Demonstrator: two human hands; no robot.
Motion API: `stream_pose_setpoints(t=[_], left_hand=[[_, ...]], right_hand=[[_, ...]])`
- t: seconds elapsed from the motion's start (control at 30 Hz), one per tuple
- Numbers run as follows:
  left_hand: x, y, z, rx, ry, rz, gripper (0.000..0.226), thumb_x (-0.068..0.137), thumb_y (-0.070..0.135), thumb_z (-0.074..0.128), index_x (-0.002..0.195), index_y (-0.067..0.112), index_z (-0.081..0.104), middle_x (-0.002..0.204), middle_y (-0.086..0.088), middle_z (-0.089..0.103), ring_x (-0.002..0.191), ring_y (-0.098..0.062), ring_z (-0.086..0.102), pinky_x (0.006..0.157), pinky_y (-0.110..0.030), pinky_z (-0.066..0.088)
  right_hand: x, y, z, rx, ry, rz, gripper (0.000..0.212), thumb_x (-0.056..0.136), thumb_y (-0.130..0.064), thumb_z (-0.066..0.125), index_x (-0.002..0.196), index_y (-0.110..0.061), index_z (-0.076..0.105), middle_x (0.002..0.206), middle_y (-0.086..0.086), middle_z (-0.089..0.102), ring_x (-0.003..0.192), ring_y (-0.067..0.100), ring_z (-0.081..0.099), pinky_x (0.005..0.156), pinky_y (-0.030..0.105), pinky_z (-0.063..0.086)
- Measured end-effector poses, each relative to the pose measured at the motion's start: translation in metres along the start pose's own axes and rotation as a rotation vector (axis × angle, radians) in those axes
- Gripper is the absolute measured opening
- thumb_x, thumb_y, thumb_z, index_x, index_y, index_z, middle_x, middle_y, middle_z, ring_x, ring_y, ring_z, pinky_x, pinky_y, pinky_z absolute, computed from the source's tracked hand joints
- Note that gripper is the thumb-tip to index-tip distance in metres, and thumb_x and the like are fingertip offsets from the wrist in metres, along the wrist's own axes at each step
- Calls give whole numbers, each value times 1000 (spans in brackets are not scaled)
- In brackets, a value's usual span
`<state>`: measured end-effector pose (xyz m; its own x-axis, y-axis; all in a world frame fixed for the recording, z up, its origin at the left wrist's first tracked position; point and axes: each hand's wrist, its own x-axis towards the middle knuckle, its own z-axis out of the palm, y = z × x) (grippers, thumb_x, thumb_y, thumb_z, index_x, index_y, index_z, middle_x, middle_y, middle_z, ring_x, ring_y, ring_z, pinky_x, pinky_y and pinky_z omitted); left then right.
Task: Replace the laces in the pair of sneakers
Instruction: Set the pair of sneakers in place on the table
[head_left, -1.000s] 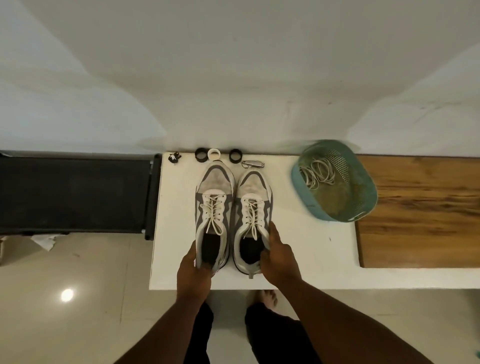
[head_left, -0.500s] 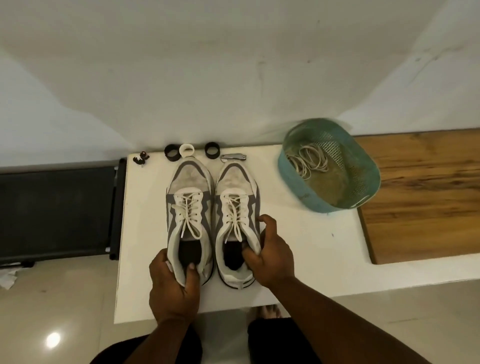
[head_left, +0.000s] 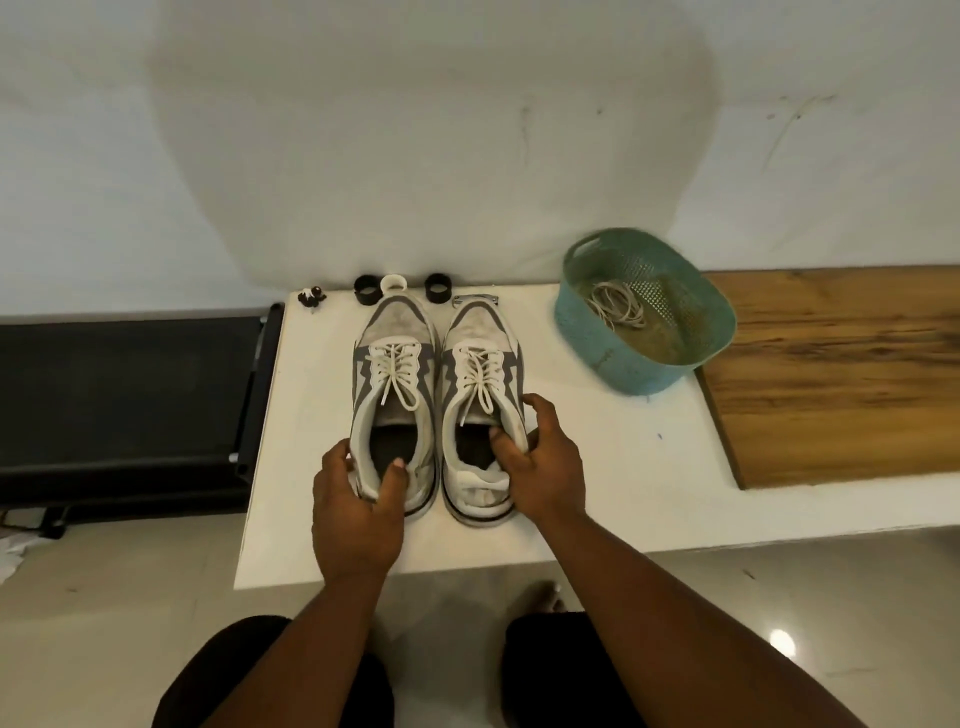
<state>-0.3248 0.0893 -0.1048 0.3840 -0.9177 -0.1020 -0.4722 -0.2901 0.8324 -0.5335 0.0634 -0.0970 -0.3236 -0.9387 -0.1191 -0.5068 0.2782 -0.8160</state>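
My left hand (head_left: 358, 512) grips the heel collar of the left sneaker (head_left: 392, 400), thumb curled inside the opening and fingers wrapped on the outer side. My right hand (head_left: 543, 467) grips the right sneaker (head_left: 480, 410) at its collar, fingers hooked into the opening and thumb along the outer flank. Compared with a second ago, both grips have deepened: the hands sat at the heels then, and fingers now reach inside the openings. The pair has also been drawn toward me on the white table (head_left: 623, 467), standing clearer of the small rings (head_left: 397, 286) and the metal clip (head_left: 475, 300) at 12 o'clock. Both sneakers stand upright, side by side, toes toward 12 o'clock, and both old laces (head_left: 395, 371) remain threaded and tied. The teal basket (head_left: 597, 332) at 2 o'clock holds a loose coil of replacement laces (head_left: 618, 306). Judgement: the pair is now positioned for work, no unlacing has begun, and the next step is to untie one bow.
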Motion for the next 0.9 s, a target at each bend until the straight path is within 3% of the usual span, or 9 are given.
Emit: stream_pose_setpoints(t=[0.2,0.3,0.4,0.47,0.57,0.67,0.77,0.83,0.9], left_hand=[[0,2,3,-58,-27,-2,53,85,59,66,128,30,53,114,1,63,105,-24,62,85,-38,49],[-6,16,-4,8,38,21,74,77,79,54,132,29,54,125,-1,61,118,-25,59,92,-38,48],[-9,51,-3,70,224,270,91,81,70,64,149,14,41,145,-10,47,135,-29,47,109,-44,42],[-13,92,16,71,257,541,88,80,54,76,145,3,45,143,-16,50,133,-34,49,112,-46,40],[-18,157,66,69,172,765,65,80,46,80,128,7,61,134,-13,57,129,-34,52,108,-49,42],[-16,201,129,-65,-152,476,64,83,54,77,134,21,57,136,3,56,128,-20,53,105,-45,48],[-1,222,186,-185,-453,59,82,87,58,73,156,31,36,154,4,50,139,-21,50,114,-41,42],[7,224,210,-155,-487,64,88,92,49,72,162,35,21,158,7,46,141,-21,49,116,-39,40],[10,223,220,-103,-467,74,88,96,33,69,163,37,12,155,8,49,135,-21,55,113,-34,42]], right_hand=[[3,0,-3,-10,-26,42,61,84,-59,67,137,-41,43,74,-10,63,73,15,65,68,32,49],[5,-4,-12,32,-103,50,63,79,-69,70,129,-40,46,72,-5,63,70,13,64,64,30,47],[11,0,-30,413,-203,47,69,68,-77,73,120,-33,60,81,-7,66,72,11,64,68,32,51],[19,8,-52,705,26,106,54,72,-66,69,111,-29,68,86,-9,67,76,14,60,67,33,50],[37,13,-89,840,686,185,48,82,-68,56,90,-20,62,76,-7,58,72,11,54,66,32,47],[62,25,-116,819,978,233,47,87,-63,60,93,-17,55,85,-4,58,73,4,51,68,17,45],[88,43,-132,748,804,320,54,87,-46,73,132,-28,50,131,4,56,112,13,59,89,28,54],[96,53,-138,762,641,320,77,87,-29,74,151,-39,33,150,4,45,130,21,53,100,42,53],[97,57,-138,803,546,251,87,81,-22,70,153,-44,27,149,-1,50,129,19,56,101,46,53]])
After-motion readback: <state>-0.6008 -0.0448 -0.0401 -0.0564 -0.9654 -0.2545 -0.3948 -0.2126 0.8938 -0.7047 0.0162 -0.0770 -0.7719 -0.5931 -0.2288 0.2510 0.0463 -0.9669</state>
